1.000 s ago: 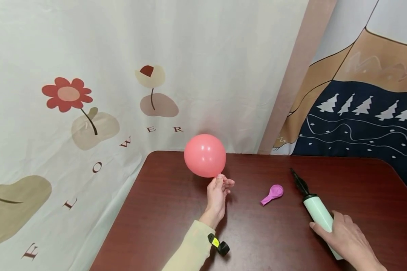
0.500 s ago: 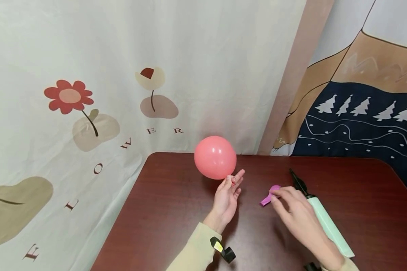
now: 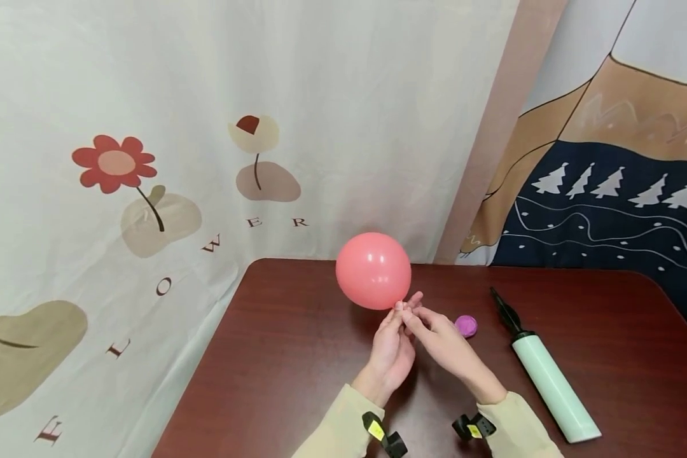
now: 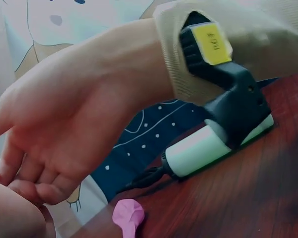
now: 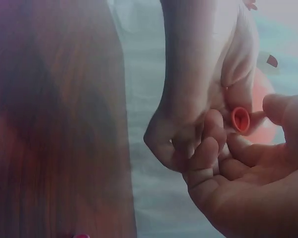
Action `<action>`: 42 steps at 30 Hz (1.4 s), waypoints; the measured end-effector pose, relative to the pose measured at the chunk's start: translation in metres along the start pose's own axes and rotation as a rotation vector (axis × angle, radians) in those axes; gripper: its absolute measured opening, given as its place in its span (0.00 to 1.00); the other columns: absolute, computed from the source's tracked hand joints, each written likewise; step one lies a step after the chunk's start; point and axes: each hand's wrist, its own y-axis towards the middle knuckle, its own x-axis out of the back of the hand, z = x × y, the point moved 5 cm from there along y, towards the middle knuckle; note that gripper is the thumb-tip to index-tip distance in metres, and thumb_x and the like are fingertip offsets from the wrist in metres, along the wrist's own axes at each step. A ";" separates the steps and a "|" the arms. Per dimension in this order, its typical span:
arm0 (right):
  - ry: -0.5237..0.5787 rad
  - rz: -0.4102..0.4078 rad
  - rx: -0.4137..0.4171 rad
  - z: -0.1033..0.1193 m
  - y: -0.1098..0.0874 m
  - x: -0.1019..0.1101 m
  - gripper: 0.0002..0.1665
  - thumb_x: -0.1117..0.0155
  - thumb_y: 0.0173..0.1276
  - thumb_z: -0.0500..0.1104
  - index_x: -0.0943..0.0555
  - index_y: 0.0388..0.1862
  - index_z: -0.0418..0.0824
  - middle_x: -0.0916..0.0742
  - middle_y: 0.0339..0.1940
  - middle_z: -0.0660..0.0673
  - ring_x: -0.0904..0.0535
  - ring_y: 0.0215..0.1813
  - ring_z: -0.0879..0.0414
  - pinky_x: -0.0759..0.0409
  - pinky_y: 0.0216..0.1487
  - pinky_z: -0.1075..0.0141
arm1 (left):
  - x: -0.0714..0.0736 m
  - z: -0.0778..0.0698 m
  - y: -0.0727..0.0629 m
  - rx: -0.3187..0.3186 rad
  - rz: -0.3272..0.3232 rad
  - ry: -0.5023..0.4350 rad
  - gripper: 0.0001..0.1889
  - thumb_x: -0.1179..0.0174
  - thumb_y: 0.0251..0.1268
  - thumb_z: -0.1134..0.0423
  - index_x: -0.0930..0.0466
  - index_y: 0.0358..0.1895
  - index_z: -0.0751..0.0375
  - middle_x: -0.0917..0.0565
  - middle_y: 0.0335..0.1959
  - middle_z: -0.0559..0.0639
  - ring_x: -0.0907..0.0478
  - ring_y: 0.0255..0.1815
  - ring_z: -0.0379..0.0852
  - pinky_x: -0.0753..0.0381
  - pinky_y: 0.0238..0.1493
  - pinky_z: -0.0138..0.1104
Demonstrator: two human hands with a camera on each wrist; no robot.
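A round, inflated coral-pink balloon (image 3: 373, 271) stands above the far part of the table. My left hand (image 3: 390, 356) pinches its neck between thumb and fingers, just below the round body. From the right, my right hand (image 3: 449, 346) reaches to the neck, fingers loosely bent beside the left fingers. In the right wrist view the balloon's open rolled mouth (image 5: 241, 120) sticks out from the left hand's grip, and the right thumb (image 5: 283, 111) stands apart from it. A flat purple balloon (image 3: 466, 326) lies on the table, partly hidden behind the right hand in the head view.
A mint-green hand pump (image 3: 555, 387) with a black nozzle lies on the right of the dark red-brown table (image 3: 252, 369). A pale curtain (image 3: 366, 114) with printed flowers hangs at the back; a navy and tan printed cloth (image 3: 607, 210) hangs at the right.
My right hand has left the pump, passed over the purple balloon and come to the pink balloon's neck. The left hand has carried the pink balloon slightly right and nearer.
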 end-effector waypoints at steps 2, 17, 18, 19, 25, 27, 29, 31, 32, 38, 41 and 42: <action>-0.017 -0.013 0.015 0.001 0.001 0.000 0.21 0.41 0.81 0.52 0.16 0.57 0.38 0.11 0.51 0.45 0.18 0.53 0.51 0.20 0.54 0.56 | -0.001 0.001 0.000 0.003 -0.001 -0.018 0.14 0.55 0.85 0.59 0.20 0.38 0.50 0.17 0.64 0.53 0.27 0.63 0.44 0.33 0.63 0.30; 0.333 0.033 0.028 -0.004 0.007 -0.004 0.11 0.39 0.79 0.41 0.19 0.42 0.32 0.25 0.26 0.45 0.29 0.31 0.56 0.30 0.31 0.68 | -0.009 -0.003 0.002 -0.004 0.062 -0.056 0.17 0.57 0.86 0.55 0.20 0.41 0.52 0.21 0.68 0.51 0.28 0.62 0.44 0.35 0.59 0.32; 0.344 0.046 0.032 -0.004 0.006 -0.004 0.10 0.40 0.80 0.40 0.19 0.43 0.32 0.24 0.28 0.45 0.28 0.31 0.56 0.29 0.32 0.68 | -0.009 -0.004 0.002 -0.015 0.066 -0.044 0.17 0.58 0.86 0.55 0.20 0.40 0.52 0.21 0.68 0.52 0.29 0.65 0.46 0.36 0.61 0.33; 0.336 0.056 0.039 -0.003 0.005 -0.003 0.10 0.40 0.80 0.40 0.19 0.43 0.33 0.24 0.28 0.45 0.27 0.32 0.56 0.28 0.32 0.68 | -0.008 -0.006 0.002 -0.033 0.066 -0.029 0.16 0.57 0.86 0.55 0.20 0.39 0.52 0.21 0.68 0.52 0.29 0.67 0.47 0.37 0.62 0.34; 0.169 0.060 0.139 0.005 -0.004 0.005 0.10 0.44 0.81 0.39 0.22 0.35 0.40 0.24 0.25 0.49 0.31 0.25 0.59 0.33 0.24 0.68 | 0.003 -0.020 0.006 -0.184 -0.006 0.159 0.14 0.50 0.83 0.61 0.17 0.35 0.53 0.15 0.48 0.48 0.23 0.54 0.45 0.32 0.57 0.36; 0.121 0.036 0.147 0.006 -0.007 0.009 0.11 0.44 0.80 0.38 0.22 0.33 0.43 0.27 0.22 0.51 0.35 0.22 0.61 0.37 0.21 0.68 | 0.006 -0.023 0.007 -0.190 -0.006 0.203 0.14 0.48 0.82 0.61 0.15 0.36 0.53 0.19 0.35 0.45 0.26 0.38 0.40 0.32 0.42 0.30; 0.084 0.015 0.144 0.005 -0.010 0.012 0.12 0.45 0.79 0.38 0.23 0.31 0.46 0.29 0.21 0.52 0.37 0.21 0.62 0.41 0.20 0.68 | 0.005 -0.027 0.006 -0.173 0.037 0.192 0.14 0.48 0.83 0.60 0.14 0.38 0.54 0.20 0.32 0.44 0.33 0.26 0.36 0.37 0.29 0.25; 0.055 -0.003 0.148 0.003 -0.014 0.015 0.13 0.45 0.79 0.38 0.23 0.31 0.48 0.31 0.20 0.54 0.38 0.22 0.62 0.41 0.22 0.68 | 0.003 -0.030 0.005 -0.122 0.084 0.147 0.15 0.51 0.84 0.60 0.15 0.39 0.54 0.17 0.33 0.44 0.38 0.19 0.33 0.43 0.21 0.23; 0.043 -0.009 0.152 0.003 -0.015 0.016 0.13 0.45 0.79 0.38 0.23 0.31 0.48 0.31 0.20 0.54 0.38 0.22 0.62 0.41 0.22 0.68 | 0.002 -0.030 0.004 -0.095 0.094 0.119 0.16 0.52 0.85 0.60 0.15 0.39 0.54 0.15 0.34 0.45 0.38 0.17 0.32 0.44 0.19 0.22; -0.086 -0.076 0.261 0.001 -0.017 0.017 0.13 0.43 0.78 0.35 0.23 0.32 0.49 0.31 0.22 0.58 0.32 0.26 0.64 0.33 0.27 0.68 | -0.001 -0.024 0.003 -0.006 0.053 0.053 0.15 0.55 0.86 0.63 0.19 0.38 0.56 0.16 0.33 0.47 0.22 0.26 0.33 0.22 0.32 0.20; -0.181 -0.104 0.316 0.004 -0.016 0.016 0.10 0.42 0.77 0.34 0.21 0.36 0.47 0.28 0.24 0.59 0.29 0.29 0.64 0.29 0.30 0.68 | -0.002 -0.018 0.001 0.004 0.037 0.064 0.15 0.55 0.85 0.64 0.19 0.38 0.57 0.19 0.31 0.46 0.21 0.29 0.35 0.20 0.35 0.22; -0.203 -0.104 0.317 0.004 -0.016 0.015 0.09 0.42 0.77 0.34 0.20 0.38 0.47 0.27 0.25 0.59 0.28 0.29 0.64 0.28 0.31 0.68 | -0.002 -0.017 0.000 0.003 0.031 0.069 0.15 0.55 0.85 0.65 0.19 0.38 0.57 0.20 0.30 0.46 0.21 0.29 0.35 0.20 0.35 0.23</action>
